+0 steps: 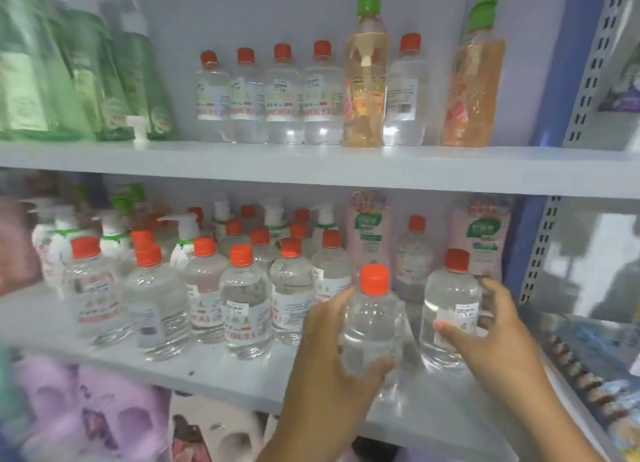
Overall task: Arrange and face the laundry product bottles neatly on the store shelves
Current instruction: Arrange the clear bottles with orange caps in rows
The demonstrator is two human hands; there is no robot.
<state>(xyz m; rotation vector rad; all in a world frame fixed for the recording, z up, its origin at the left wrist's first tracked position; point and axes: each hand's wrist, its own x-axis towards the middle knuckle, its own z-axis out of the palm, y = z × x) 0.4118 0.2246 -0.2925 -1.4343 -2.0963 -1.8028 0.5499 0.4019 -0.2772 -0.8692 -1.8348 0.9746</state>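
Note:
My left hand point(329, 354) grips a clear bottle with an orange cap point(374, 319), held upright just above the middle shelf point(214, 378). My right hand point(498, 330) wraps around a second clear orange-capped bottle point(450, 309) standing on that shelf to the right. Several more clear orange-capped bottles point(246, 302) crowd the shelf to the left in loose rows, labels turned different ways. On the upper shelf point(311, 163) stands a row of the same bottles point(284, 97) beside two tall peach bottles with green caps point(365, 80).
Green bottles point(86, 80) fill the upper shelf's left end, with a loose white pump point(138, 132) at the edge. White pump bottles point(187, 233) and pink pouches point(481, 233) stand behind the middle row. Purple and pink refill packs point(104, 413) sit below. A perforated metal upright point(595, 63) bounds the right side.

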